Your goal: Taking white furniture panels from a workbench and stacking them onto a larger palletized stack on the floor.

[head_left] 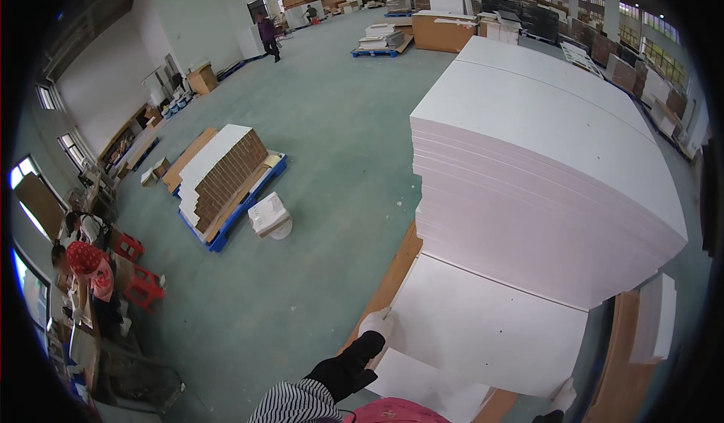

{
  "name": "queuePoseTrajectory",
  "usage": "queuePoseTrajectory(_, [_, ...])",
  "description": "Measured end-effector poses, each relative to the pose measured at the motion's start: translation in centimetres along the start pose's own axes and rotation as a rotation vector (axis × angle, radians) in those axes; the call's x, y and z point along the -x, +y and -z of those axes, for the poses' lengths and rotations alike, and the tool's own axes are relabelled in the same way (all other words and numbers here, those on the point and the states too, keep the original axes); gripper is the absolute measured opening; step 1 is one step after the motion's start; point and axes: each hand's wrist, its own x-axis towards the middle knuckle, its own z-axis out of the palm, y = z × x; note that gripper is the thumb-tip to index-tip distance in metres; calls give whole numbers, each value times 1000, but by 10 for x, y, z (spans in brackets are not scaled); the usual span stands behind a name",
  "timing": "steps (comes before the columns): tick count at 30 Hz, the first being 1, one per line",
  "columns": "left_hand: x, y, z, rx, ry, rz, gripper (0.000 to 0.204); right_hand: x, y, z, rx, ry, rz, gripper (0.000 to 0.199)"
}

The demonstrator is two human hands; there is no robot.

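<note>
Where the tall white board stack [520, 219] ends, one flat white rectangular board [486, 329] is apparently being aligned, left edge gripped by left hand [377, 323]; hold of right hand [566, 395], at near-right corner, unclear. Even support needed next.

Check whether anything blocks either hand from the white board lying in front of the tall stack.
Nothing visible blocks the white board: the left hand is at its left edge, the right hand at its near right corner.
</note>
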Motion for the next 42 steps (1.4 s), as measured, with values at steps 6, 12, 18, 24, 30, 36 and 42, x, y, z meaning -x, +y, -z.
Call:
queuePoseTrajectory(6, [0,1,2,-18,-7,28,44,-11,-1,7,125,-57,58,54])
queuePoseTrajectory(12, [-2,1,3,-27,-12,6,44,-26,11,11,109,-80,31,50])
queuePoseTrajectory(18, [-3,1,2,-58,-13,-16,44,-38,25,11,-34,-113,-43,49])
queuePoseTrajectory(24, [-3,-3,1,-82,-7,-10,45,-42,32,11,-119,-117,-101,51])
queuePoseTrajectory(30, [-1,9,6,-84,-14,-26,45,-14,-10,13,-134,-154,-118,52])
queuePoseTrajectory(36, [-3,11,8,-83,-2,10,44,13,-56,13,27,-161,-268,47])
queuePoseTrajectory(42, [13,4,7,-83,4,25,44,20,-55,6,-6,-105,-170,48])
